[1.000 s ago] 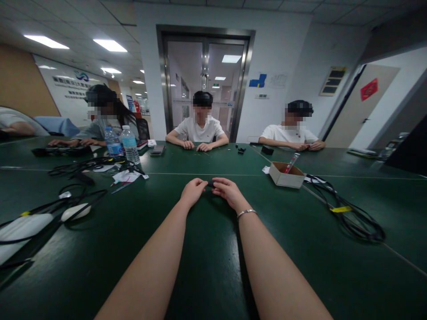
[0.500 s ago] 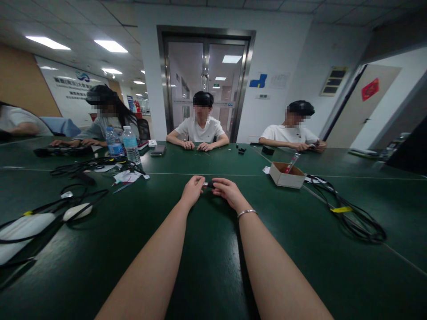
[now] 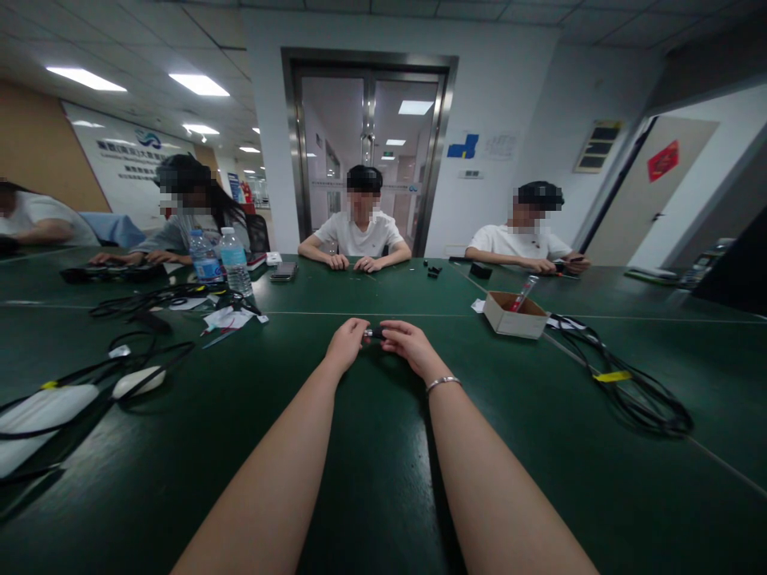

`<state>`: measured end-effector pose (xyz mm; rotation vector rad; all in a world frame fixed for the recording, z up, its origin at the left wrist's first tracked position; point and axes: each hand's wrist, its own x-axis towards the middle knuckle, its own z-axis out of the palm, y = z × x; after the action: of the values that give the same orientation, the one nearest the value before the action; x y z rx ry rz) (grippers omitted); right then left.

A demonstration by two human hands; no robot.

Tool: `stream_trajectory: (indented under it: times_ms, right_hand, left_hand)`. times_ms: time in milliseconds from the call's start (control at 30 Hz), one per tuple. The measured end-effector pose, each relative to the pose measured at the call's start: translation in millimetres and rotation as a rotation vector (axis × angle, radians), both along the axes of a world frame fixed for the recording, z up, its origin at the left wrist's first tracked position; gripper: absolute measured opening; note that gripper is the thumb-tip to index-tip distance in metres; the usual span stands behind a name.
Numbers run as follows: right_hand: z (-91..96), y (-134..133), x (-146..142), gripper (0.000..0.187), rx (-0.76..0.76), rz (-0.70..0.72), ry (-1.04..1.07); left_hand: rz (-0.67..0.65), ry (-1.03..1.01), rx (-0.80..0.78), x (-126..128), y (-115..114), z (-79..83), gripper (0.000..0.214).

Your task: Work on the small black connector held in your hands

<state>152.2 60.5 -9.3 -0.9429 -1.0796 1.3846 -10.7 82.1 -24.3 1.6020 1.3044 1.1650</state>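
A small black piece with a silver end (image 3: 376, 332) spans the gap between my two hands, over the green table (image 3: 383, 479). Its silver end is pinched in the fingers of my left hand (image 3: 347, 343). The black part is gripped by the fingertips of my right hand (image 3: 411, 343), which has a silver bracelet (image 3: 443, 383) at the wrist. Fingers cover much of the piece, and its exact kind cannot be made out.
To the right are a small open box (image 3: 514, 323) holding a red-and-clear tube, and a coiled black cable (image 3: 647, 399). On the left stand water bottles (image 3: 236, 263) among cables and papers. A white mouse (image 3: 139, 383) lies nearer. Several people sit around the table.
My hands keep the same grip on the small black piece, almost without moving. Across the table, the person on the right has shifted their hands slightly.
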Motion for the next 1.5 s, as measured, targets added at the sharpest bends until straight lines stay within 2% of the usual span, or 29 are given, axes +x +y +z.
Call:
stream_trajectory:
  times_ms: [333, 667, 867, 1500]
  right_hand:
    - [0.2, -0.7, 0.0, 0.019, 0.007, 0.012, 0.006]
    - [1.0, -1.4, 0.4, 0.019, -0.003, 0.006, 0.005]
    - [1.3, -2.7, 0.0, 0.019, 0.011, 0.008, 0.01]
    - [1.5, -2.4, -0.7, 0.019, 0.001, 0.008, -0.007]
  left_hand:
    - [-0.032, 0.007, 0.02, 0.9, -0.3, -3.3, 0.035]
    - [0.009, 0.012, 0.054, 0.7, 1.9, -3.7, 0.035]
    - [-0.08, 0.038, 0.065, -0.7, 3.3, -4.2, 0.033]
    - [-0.051, 0.034, 0.075, -0.6, 3.6, -7.1, 0.032]
